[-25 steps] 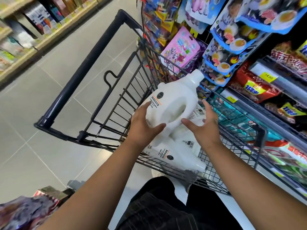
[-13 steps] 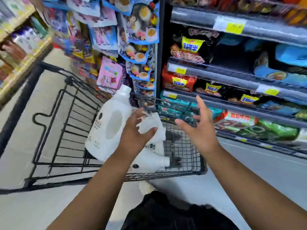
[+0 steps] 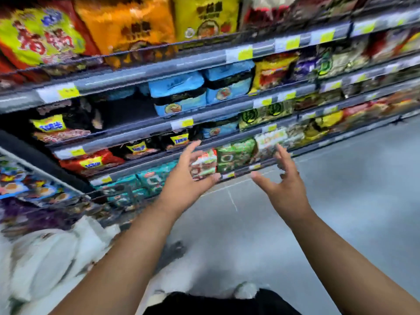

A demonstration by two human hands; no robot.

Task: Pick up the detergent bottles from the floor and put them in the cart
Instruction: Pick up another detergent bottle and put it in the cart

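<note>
Head view: heavily motion-blurred, looking down an aisle along snack shelves.
Left hand [image 3: 184,183]: empty, fingers spread and lightly bent, raised in the air in front of the lower shelf packs.
Right hand [image 3: 284,189]: empty too, fingers apart and curved, thumb pointing toward the left hand; the two hands are near each other but not touching.
Detergent bottles [image 3: 45,258]: a smeared white mass at lower left, below and well apart from both hands; how many cannot be told.
Cart [image 3: 113,202]: only dark blurred wire shows just above the white mass, so whether the bottles lie inside it is not clear.
Shelves [image 3: 159,69]: grey rails with yellow price tags, blue packs [image 3: 179,92] in the middle, green packs [image 3: 236,153] behind the hands.
Floor [image 3: 341,201]: grey tiles to the right.
Person: dark trousers [image 3: 216,303] and a pale shoe [image 3: 247,289] at the bottom edge.
</note>
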